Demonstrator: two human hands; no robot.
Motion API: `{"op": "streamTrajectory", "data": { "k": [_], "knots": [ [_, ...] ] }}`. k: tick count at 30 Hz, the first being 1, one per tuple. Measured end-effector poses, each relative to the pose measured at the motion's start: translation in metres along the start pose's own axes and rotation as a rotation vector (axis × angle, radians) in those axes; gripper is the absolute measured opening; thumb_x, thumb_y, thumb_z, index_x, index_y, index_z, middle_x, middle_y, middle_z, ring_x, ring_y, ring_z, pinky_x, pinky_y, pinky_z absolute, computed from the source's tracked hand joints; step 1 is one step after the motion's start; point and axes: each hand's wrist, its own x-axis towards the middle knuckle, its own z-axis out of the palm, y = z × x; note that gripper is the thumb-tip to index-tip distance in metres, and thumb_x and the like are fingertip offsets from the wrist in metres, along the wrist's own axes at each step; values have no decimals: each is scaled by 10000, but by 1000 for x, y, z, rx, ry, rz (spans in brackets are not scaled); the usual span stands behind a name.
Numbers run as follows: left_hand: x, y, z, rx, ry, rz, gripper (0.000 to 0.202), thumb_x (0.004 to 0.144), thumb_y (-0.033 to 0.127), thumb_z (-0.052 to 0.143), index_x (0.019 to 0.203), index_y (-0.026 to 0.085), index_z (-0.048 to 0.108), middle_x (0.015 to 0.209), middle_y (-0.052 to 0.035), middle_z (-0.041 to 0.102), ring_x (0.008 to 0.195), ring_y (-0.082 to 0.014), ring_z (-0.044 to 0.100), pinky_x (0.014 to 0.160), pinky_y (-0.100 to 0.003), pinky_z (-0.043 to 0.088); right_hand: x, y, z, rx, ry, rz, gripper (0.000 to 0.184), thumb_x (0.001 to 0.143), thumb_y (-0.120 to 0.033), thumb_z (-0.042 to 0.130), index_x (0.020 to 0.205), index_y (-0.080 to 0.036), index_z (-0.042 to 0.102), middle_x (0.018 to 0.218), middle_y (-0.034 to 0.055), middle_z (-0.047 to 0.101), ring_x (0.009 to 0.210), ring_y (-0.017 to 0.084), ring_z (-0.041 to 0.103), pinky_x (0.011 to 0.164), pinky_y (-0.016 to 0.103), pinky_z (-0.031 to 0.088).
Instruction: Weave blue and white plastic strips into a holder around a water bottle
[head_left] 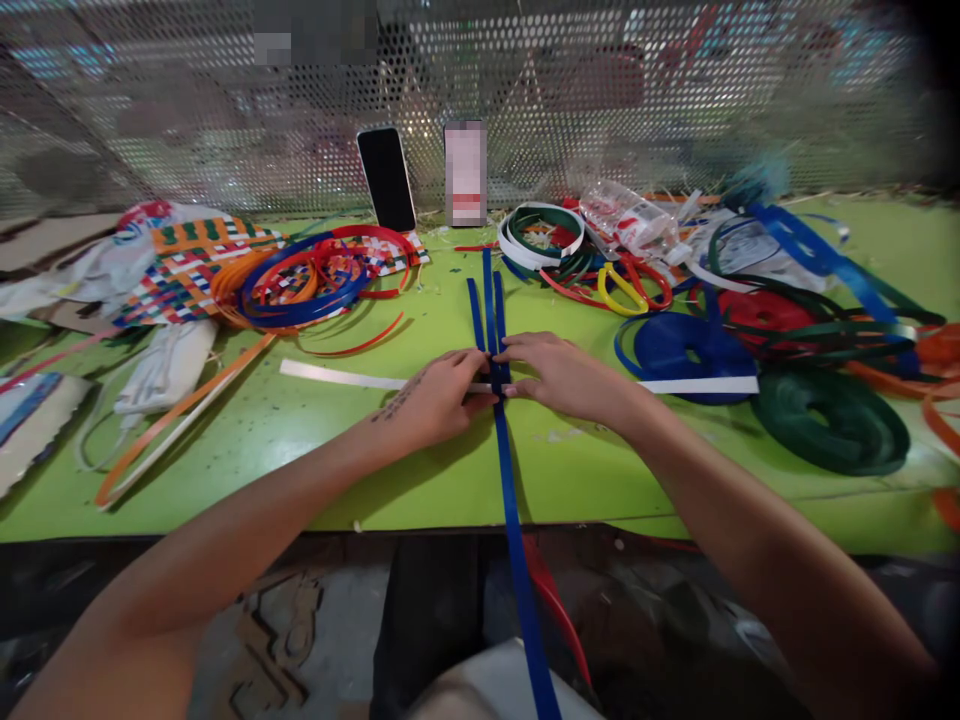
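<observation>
Blue plastic-looking long strip (514,520) comes up from the lap, passes over the near edge of the green tabletop (427,490) and reaches between the two hands. At this place it crosses one white strip (337,377), which lies from left to right below the fingers. Left hand (442,395) has its forefinger and thumb at the crossing, on the left side; I cannot tell if its grip is closed on the strips. Right hand (566,380) touches from the other side, thumb and forefinger slightly apart; whether its grip pinches, I also cannot tell. Just beyond the fingers, three blue ends (489,290) point away.

To the right, the white strip's end lies over a blue coil (660,350), and a green coil (862,420) is near it. Farther left, a blue ring (300,316) rests beside a woven sheet (169,285) of many colours. Behind, a dark phone (386,180) and a lit phone (466,165) stand before the perforated metal screen (315,110).
</observation>
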Motion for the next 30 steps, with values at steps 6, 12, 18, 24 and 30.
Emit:
{"op": "streamTrajectory", "data": {
  "k": [6, 12, 18, 24, 30],
  "knots": [
    [-1, -2, 5, 52, 8, 87, 384, 1012, 249, 710, 1371, 132, 642, 1427, -214, 721, 1403, -370, 679, 1206, -556, 565, 0, -1, -1, 6, -2, 3, 448, 922, -253, 808, 1369, -288, 789, 1507, 97, 722, 1427, 362, 643, 1247, 537, 488],
    [-1, -7, 9, 99, 25, 165, 308, 1020, 250, 684, 1308, 143, 705, 1408, -207, 741, 1430, -360, 670, 1224, -566, 560, -1, -1, -2, -1, -15, 17, 463, 933, -265, 786, 1395, -293, 777, 1581, 97, 676, 1473, 373, 612, 1273, 574, 463],
    [-1, -4, 5, 89, -4, 133, 349, 1035, 265, 657, 1360, 136, 653, 1434, -219, 708, 1388, -360, 688, 1188, -547, 582, -1, -3, -2, 15, -11, 3, 489, 938, -250, 781, 1426, -265, 746, 1555, 110, 695, 1468, 370, 611, 1266, 562, 462],
    [-1, -3, 5, 67, 0, 161, 298, 1045, 265, 631, 1313, 137, 653, 1516, -227, 638, 1324, -356, 719, 1143, -526, 607, -1, -5, -3, 6, -26, 13, 397, 931, -238, 797, 1322, -224, 732, 1417, 135, 754, 1381, 372, 653, 1200, 519, 495],
    [-1, -4, 4, 97, -6, 187, 269, 1047, 254, 630, 1283, 128, 655, 1460, -225, 684, 1350, -379, 700, 1153, -558, 594, -3, -7, -5, -21, -44, 46, 283, 959, -247, 770, 1223, -223, 671, 1293, 145, 762, 1308, 371, 664, 1104, 503, 532]
  ]
}}
